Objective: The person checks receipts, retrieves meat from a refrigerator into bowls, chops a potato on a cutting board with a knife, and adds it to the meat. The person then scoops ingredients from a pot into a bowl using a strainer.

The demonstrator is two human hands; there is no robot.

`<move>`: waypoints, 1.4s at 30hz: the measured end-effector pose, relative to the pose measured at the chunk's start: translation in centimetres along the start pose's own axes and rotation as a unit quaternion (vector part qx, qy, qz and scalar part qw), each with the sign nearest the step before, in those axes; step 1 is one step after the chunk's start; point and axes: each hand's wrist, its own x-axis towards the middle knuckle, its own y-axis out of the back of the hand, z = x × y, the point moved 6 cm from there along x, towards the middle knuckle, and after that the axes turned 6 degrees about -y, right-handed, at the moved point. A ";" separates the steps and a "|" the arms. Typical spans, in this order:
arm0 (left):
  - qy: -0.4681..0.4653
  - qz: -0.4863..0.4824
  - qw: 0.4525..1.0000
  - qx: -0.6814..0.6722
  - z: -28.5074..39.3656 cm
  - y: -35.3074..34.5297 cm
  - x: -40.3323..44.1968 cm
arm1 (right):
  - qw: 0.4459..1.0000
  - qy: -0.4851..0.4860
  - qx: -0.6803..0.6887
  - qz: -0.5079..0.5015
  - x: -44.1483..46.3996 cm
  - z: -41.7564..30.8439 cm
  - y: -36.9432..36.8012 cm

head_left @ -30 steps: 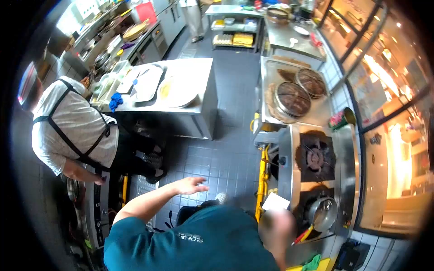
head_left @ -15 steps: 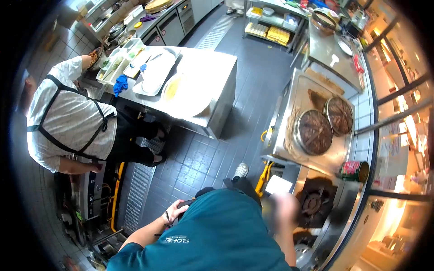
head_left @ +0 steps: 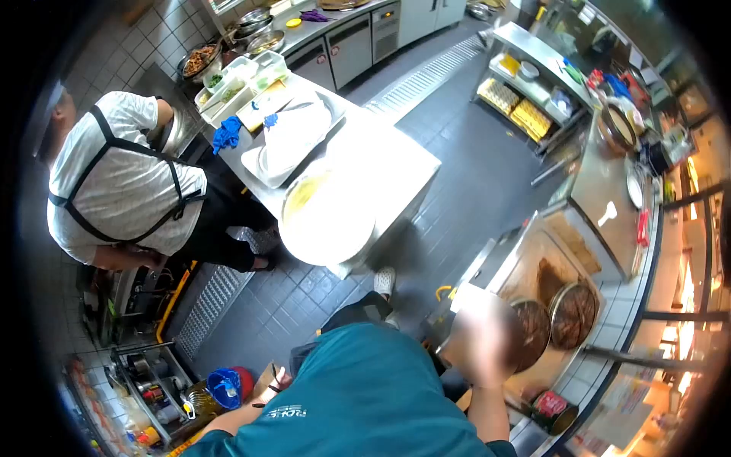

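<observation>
My left hand (head_left: 280,378) hangs low beside my teal shirt, a dark band at its wrist. Most of its fingers are hidden, and whether it holds anything is unclear. Smeared by blur, my right hand (head_left: 487,343) reaches forward in front of the round dark-topped pans. A pale, bright patch (head_left: 474,295) shows just beyond the fingers, its kind not clear. One round pan (head_left: 528,333) is partly covered by this hand; a second round pan (head_left: 573,315) sits to its right on the metal counter.
Ahead left, a steel table (head_left: 407,164) bears a white tray (head_left: 263,169) and a large round white container (head_left: 327,228). A co-worker (head_left: 129,175) in a white shirt stands at left. An open tin (head_left: 553,411) is at lower right; shelving (head_left: 525,65) stands farther back.
My view has turned and moved forward, bringing the steel table nearer. My right hand has gone forward, now overlapping the nearer pan. My left hand has dropped lower beside my body.
</observation>
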 end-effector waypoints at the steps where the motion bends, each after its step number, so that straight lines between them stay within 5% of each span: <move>1: 0.000 0.006 1.000 -0.006 0.2 -0.6 1.4 | 1.000 -0.007 0.026 -0.002 1.8 0.0 -0.6; 18: -0.010 0.133 0.984 -0.117 5.0 -16.5 14.9 | 0.975 -0.070 0.033 -0.207 32.2 -6.0 -4.0; 21: -0.023 0.172 0.974 -0.147 5.3 -22.9 19.0 | 0.962 0.039 -0.124 -0.241 38.9 -10.4 -3.2; 25: -0.034 0.229 0.956 -0.182 6.4 -32.5 25.3 | 0.959 -0.049 -0.062 -0.272 50.3 -5.8 1.0; 33: -0.016 0.309 0.929 -0.204 10.7 -45.6 31.5 | 0.975 -0.061 -0.028 -0.211 67.2 -5.2 14.7; 37: 0.002 0.332 0.920 -0.210 13.0 -48.9 33.0 | 0.950 0.026 -0.188 -0.247 71.9 -9.1 14.1; 42: 0.018 0.353 0.907 -0.227 16.9 -51.8 37.6 | 0.964 -0.059 -0.024 -0.258 80.0 -7.5 12.1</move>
